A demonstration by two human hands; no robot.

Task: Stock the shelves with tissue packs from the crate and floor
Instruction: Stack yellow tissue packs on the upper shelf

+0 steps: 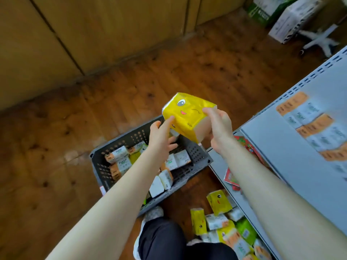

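Observation:
A yellow tissue pack (pixel 187 113) with a cartoon face is held in the air above the dark grey crate (pixel 197 156). My right hand (pixel 218 128) grips its right end, fingers curled over the top. My left hand (pixel 161 134) touches its left lower edge with straight fingers. The crate on the floor holds several white and orange tissue packs (pixel 120 156). More yellow, white and green packs (pixel 219 218) lie in a heap on the floor by the shelf. Orange and white packs (pixel 317 128) sit in rows on the grey shelf (pixel 277 151) at the right.
Wooden floor (pixel 131 87) stretches ahead, with wooden panels (pixel 75 34) at the back left. Large wrapped paper packs (pixel 293 17) and a chair base (pixel 319 40) stand at the far right. My knee in dark trousers (pixel 161 239) is at the bottom. A red packet (pixel 232 179) lies on a lower shelf.

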